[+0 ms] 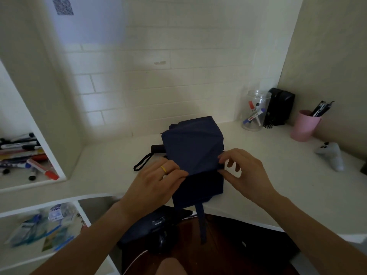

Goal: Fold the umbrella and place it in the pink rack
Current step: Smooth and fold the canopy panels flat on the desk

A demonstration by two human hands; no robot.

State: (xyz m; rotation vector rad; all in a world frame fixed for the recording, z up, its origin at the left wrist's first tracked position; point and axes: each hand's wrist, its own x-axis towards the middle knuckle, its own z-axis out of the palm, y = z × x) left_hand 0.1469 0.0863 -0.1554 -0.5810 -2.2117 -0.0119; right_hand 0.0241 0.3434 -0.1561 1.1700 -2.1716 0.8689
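Note:
A navy blue collapsed umbrella [193,147] lies on the white desk [111,175], its loose canopy bunched in flat panels. Its black handle [157,149] with a looped wrist cord [141,163] sticks out to the left. A blue closing strap [202,221] hangs over the desk's front edge. My left hand [158,181], with a yellow ring, pinches a fabric fold at the umbrella's left side. My right hand [244,171] pinches the fabric edge at the right side. No rack is recognisable; a pink cup [303,126] holding pens stands at the far right.
A clear jar of markers [255,111] and a black box [280,107] stand at the back right. A white game controller [331,155] lies at the right. Shelves on the left hold markers [25,155] and packets [43,225]. A dark bag [151,227] sits under the desk.

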